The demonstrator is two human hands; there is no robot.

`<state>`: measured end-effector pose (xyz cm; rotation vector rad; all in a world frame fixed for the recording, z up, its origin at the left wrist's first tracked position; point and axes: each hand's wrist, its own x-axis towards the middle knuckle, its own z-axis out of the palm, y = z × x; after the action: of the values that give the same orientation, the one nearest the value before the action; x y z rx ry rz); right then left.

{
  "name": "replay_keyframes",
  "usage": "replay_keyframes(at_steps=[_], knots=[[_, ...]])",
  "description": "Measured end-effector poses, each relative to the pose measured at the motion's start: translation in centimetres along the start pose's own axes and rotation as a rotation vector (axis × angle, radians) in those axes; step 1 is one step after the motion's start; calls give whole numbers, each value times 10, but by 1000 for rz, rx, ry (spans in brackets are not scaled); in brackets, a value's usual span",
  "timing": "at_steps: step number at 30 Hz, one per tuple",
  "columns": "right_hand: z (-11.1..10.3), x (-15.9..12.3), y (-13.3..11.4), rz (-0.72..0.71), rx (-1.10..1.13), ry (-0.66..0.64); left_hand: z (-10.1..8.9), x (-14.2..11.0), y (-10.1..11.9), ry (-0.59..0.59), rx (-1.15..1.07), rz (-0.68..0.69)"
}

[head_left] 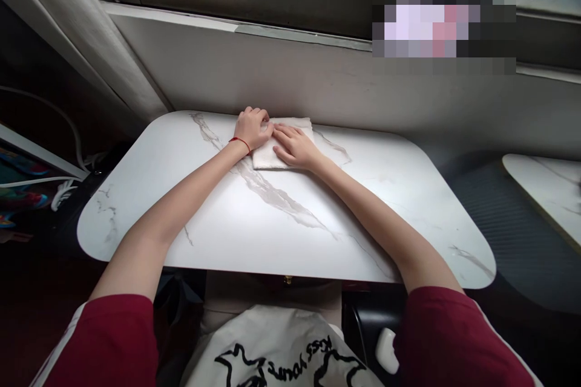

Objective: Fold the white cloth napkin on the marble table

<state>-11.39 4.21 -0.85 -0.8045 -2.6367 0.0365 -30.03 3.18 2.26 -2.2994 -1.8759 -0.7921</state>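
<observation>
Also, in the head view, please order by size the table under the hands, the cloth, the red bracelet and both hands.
1. Table
2. Cloth, partly covered by the hands
3. Left hand and right hand: too alike to rank
4. Red bracelet

Left hand (249, 128) and right hand (298, 149), side by side!

The left hand arches, fingers (255, 113) bent, its thumb (268, 135) right by the right fingertips (282, 130). The right hand lies flatter, palm down, its thumb (282, 153) apart on the fingers' near side. Back from the fingers, left forearm (200, 182) and right forearm (363, 204) spread outward!
</observation>
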Motion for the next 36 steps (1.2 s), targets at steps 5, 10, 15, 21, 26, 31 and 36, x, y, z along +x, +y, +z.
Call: replay_keyframes(at_steps=[5, 10, 15, 21, 26, 31, 36], knots=[[-11, -33, -35, -67, -2, -13, -8, -3, 12, -89, 126, 48], [-25, -74, -59, -69, 29, -5, -7, -18, 41, -265, 162, 35], [-42, -119, -76, -41, 22, -12, -9, -44, 74, -314, 117, 119], [-67, -178, -104, 42, 28, -64, -12, -80, 115, -413, 20, 234], [-88, -219, -102, 43, 63, -105, -8, -105, 136, -460, -159, 291], [-99, -235, -80, 45, 40, -137, 0, -111, 135, -390, -355, 386], [-98, -226, -52, 93, -5, -103, 11, -105, 126, -318, -370, 483]])
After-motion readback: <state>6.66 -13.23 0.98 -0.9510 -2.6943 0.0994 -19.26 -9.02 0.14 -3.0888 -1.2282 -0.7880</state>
